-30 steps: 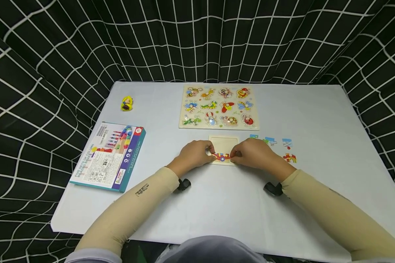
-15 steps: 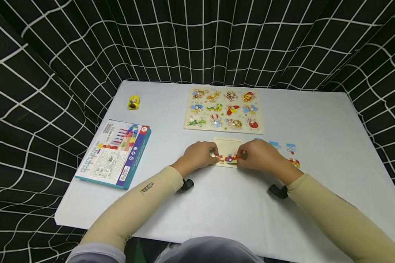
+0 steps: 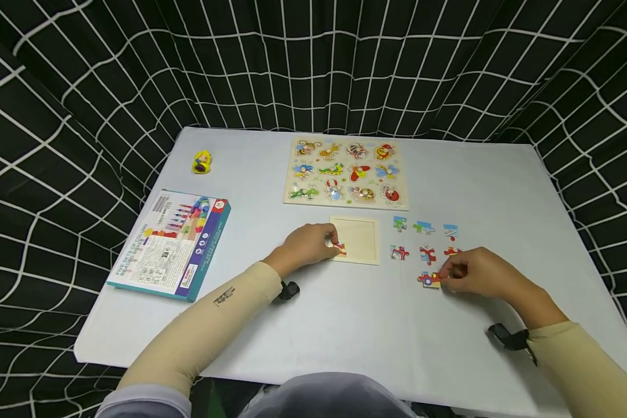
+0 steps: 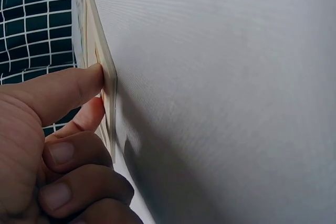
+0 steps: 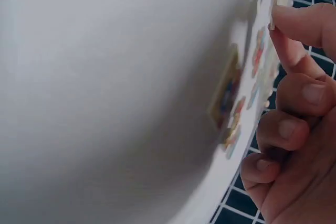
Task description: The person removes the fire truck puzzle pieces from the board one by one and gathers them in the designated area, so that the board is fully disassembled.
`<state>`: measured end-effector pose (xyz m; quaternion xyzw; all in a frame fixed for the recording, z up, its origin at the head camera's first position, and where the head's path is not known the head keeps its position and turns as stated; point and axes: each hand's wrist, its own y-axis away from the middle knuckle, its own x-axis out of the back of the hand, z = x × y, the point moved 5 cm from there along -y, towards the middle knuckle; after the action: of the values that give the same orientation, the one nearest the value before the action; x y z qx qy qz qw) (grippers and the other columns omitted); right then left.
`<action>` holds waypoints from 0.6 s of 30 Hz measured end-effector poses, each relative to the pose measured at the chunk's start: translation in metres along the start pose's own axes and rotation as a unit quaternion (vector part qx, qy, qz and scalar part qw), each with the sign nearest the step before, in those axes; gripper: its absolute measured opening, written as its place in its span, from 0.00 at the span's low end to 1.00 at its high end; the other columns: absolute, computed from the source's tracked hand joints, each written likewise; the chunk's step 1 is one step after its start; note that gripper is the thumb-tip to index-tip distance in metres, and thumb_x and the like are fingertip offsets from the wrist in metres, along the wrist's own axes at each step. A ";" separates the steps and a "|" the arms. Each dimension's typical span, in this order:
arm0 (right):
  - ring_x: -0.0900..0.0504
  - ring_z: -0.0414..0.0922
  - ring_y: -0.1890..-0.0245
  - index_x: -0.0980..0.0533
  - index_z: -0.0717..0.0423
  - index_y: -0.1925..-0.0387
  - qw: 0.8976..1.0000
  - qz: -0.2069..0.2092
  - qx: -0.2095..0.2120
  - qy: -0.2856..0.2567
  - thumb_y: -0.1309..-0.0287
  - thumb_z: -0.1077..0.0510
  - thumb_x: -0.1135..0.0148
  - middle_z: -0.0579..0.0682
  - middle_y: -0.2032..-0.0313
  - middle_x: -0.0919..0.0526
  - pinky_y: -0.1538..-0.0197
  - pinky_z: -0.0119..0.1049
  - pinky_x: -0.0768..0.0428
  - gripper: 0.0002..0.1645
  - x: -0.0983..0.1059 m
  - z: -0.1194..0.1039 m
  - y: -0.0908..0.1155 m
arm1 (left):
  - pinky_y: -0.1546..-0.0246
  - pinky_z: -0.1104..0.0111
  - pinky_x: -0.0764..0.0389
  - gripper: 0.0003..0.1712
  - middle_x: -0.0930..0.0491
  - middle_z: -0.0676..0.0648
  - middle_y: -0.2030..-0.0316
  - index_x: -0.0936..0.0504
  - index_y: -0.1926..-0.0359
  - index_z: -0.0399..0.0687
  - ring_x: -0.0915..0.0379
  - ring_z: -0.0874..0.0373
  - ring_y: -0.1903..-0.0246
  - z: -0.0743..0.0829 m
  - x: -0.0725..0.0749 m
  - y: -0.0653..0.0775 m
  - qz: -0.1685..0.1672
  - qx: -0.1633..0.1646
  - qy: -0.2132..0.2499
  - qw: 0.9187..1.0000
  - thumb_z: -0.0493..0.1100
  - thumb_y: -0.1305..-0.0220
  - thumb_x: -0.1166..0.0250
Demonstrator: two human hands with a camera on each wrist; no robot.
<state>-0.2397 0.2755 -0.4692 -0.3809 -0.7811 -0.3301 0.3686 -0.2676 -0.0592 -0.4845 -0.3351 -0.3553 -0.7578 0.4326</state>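
At the lower left corner of the shallow wooden tray, my left hand pinches a small red puzzle piece, partly hidden by the fingertips. In the left wrist view the thumb and index finger sit right at the tray rim, the other fingers curled. Off to the right, my right hand has thumb and forefinger at the right end of a red puzzle piece with a blue wheel, pinching it. The right wrist view shows a thin edge between these fingertips.
Several loose puzzle pieces lie in rows right of the tray, including a green and blue one and a red one. Behind stands an insect peg board. A boxed bead set and a small yellow figure are at left.
My right hand has drawn the blue-wheeled piece away from the left hand's piece and moved it right, out of the tray. My left hand has stayed at the tray's corner.
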 end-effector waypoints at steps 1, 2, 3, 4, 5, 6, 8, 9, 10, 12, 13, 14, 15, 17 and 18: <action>0.32 0.36 0.79 0.19 0.43 0.75 1.000 0.001 0.001 -0.001 0.53 0.60 0.26 0.39 0.82 0.30 0.75 0.31 0.34 0.09 -0.001 0.002 0.000 | 0.75 0.67 0.36 0.11 0.28 0.54 0.80 0.23 0.60 0.60 0.37 0.60 0.78 -0.002 -0.001 0.000 0.000 0.001 0.000 1.000 0.54 0.39 0.31; 0.32 0.36 0.79 0.19 0.42 0.75 1.000 0.000 0.002 -0.001 0.53 0.59 0.25 0.39 0.82 0.30 0.75 0.31 0.34 0.09 -0.002 0.003 -0.001 | 0.75 0.67 0.36 0.12 0.28 0.54 0.79 0.23 0.60 0.60 0.37 0.60 0.78 -0.003 -0.001 0.001 0.000 0.002 0.000 1.000 0.55 0.39 0.31; 0.32 0.36 0.79 0.19 0.42 0.75 1.000 0.000 0.003 -0.003 0.53 0.57 0.25 0.39 0.82 0.30 0.75 0.31 0.34 0.09 -0.002 0.004 -0.001 | 0.74 0.67 0.36 0.12 0.28 0.54 0.79 0.23 0.60 0.60 0.37 0.60 0.78 -0.005 -0.002 0.001 0.000 0.001 0.002 1.000 0.55 0.39 0.31; 0.32 0.36 0.79 0.19 0.41 0.75 1.000 0.002 0.004 -0.008 0.53 0.56 0.24 0.39 0.82 0.30 0.74 0.31 0.34 0.09 -0.002 0.003 -0.002 | 0.74 0.67 0.35 0.12 0.27 0.55 0.78 0.23 0.60 0.61 0.37 0.60 0.77 -0.006 -0.003 0.001 0.001 0.002 0.002 1.000 0.55 0.39 0.32; 0.32 0.36 0.79 0.18 0.41 0.75 1.000 0.004 0.005 -0.017 0.53 0.54 0.23 0.39 0.82 0.30 0.75 0.31 0.34 0.09 -0.001 0.003 -0.004 | 0.73 0.67 0.35 0.12 0.26 0.55 0.78 0.23 0.59 0.61 0.36 0.60 0.76 -0.007 -0.003 0.001 0.002 0.000 0.004 1.000 0.56 0.38 0.32; 0.33 0.36 0.80 0.18 0.41 0.74 1.000 0.009 0.010 -0.024 0.53 0.53 0.22 0.39 0.83 0.31 0.75 0.31 0.34 0.09 0.000 0.001 -0.005 | 0.72 0.66 0.34 0.12 0.25 0.55 0.77 0.23 0.59 0.61 0.36 0.59 0.76 -0.008 -0.004 0.002 0.002 -0.001 0.007 1.000 0.56 0.38 0.32; 0.33 0.36 0.81 0.19 0.41 0.74 0.999 0.022 0.025 -0.033 0.53 0.50 0.22 0.39 0.84 0.32 0.77 0.31 0.33 0.09 0.004 -0.007 -0.011 | 0.70 0.66 0.33 0.12 0.24 0.55 0.75 0.24 0.58 0.62 0.35 0.59 0.74 -0.009 -0.004 0.002 0.002 -0.001 0.014 1.000 0.56 0.37 0.33; 0.33 0.36 0.82 0.19 0.41 0.73 0.998 0.028 0.034 -0.036 0.52 0.49 0.22 0.39 0.84 0.32 0.77 0.32 0.33 0.10 0.006 -0.012 -0.016 | 0.69 0.66 0.33 0.12 0.24 0.55 0.75 0.24 0.57 0.62 0.35 0.59 0.74 -0.010 -0.005 0.003 0.000 -0.003 0.016 1.000 0.57 0.36 0.34; 0.33 0.36 0.83 0.19 0.41 0.74 0.998 0.030 0.043 -0.032 0.51 0.48 0.23 0.39 0.84 0.31 0.78 0.32 0.33 0.09 0.006 -0.019 -0.022 | 0.69 0.65 0.33 0.12 0.24 0.55 0.75 0.24 0.57 0.62 0.35 0.59 0.74 -0.010 -0.004 0.003 -0.003 -0.003 0.018 1.000 0.57 0.36 0.34; 0.32 0.37 0.83 0.19 0.41 0.74 0.998 0.026 0.063 -0.009 0.48 0.47 0.25 0.37 0.83 0.29 0.78 0.32 0.32 0.09 0.004 -0.035 -0.037 | 0.68 0.65 0.33 0.12 0.25 0.54 0.76 0.25 0.56 0.62 0.36 0.59 0.74 -0.010 -0.003 0.004 -0.009 -0.005 0.023 1.000 0.57 0.35 0.35; 0.31 0.37 0.83 0.19 0.40 0.74 0.997 0.021 0.074 0.005 0.47 0.48 0.26 0.37 0.83 0.28 0.78 0.33 0.32 0.08 0.002 -0.045 -0.046 | 0.68 0.65 0.33 0.13 0.26 0.54 0.76 0.25 0.55 0.62 0.36 0.58 0.74 -0.010 -0.002 0.005 -0.014 -0.006 0.025 1.000 0.56 0.35 0.34; 0.31 0.37 0.82 0.19 0.40 0.74 0.996 0.014 0.082 0.015 0.47 0.48 0.26 0.36 0.82 0.27 0.77 0.33 0.31 0.08 -0.002 -0.055 -0.054 | 0.68 0.65 0.33 0.14 0.26 0.53 0.75 0.25 0.53 0.62 0.36 0.58 0.73 -0.009 -0.001 0.005 -0.018 -0.008 0.027 0.999 0.56 0.36 0.34; 0.30 0.37 0.81 0.19 0.40 0.74 0.995 0.008 0.091 0.029 0.46 0.48 0.27 0.36 0.81 0.25 0.76 0.33 0.31 0.07 -0.006 -0.065 -0.063 | 0.67 0.65 0.32 0.16 0.25 0.52 0.74 0.26 0.52 0.61 0.35 0.57 0.73 -0.009 -0.001 0.006 -0.023 -0.010 0.030 0.999 0.55 0.37 0.33; 0.29 0.36 0.79 0.17 0.42 0.71 0.993 -0.001 0.109 0.047 0.44 0.49 0.28 0.35 0.78 0.22 0.74 0.34 0.29 0.05 -0.014 -0.086 -0.079 | 0.64 0.64 0.30 0.22 0.22 0.51 0.67 0.27 0.47 0.61 0.32 0.56 0.70 -0.008 0.000 0.007 -0.030 -0.012 0.031 0.999 0.54 0.39 0.31; 0.28 0.36 0.78 0.16 0.43 0.69 0.991 0.001 0.118 0.056 0.44 0.49 0.29 0.34 0.76 0.21 0.73 0.34 0.28 0.05 -0.017 -0.096 -0.086 | 0.62 0.63 0.29 0.25 0.20 0.50 0.62 0.28 0.44 0.60 0.30 0.56 0.67 -0.007 0.001 0.007 -0.031 -0.012 0.031 0.999 0.54 0.40 0.30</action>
<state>-0.2733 0.1506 -0.4550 -0.3161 -0.7922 -0.2559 0.4549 -0.2634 -0.0680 -0.4861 -0.3054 -0.3431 -0.7851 0.4155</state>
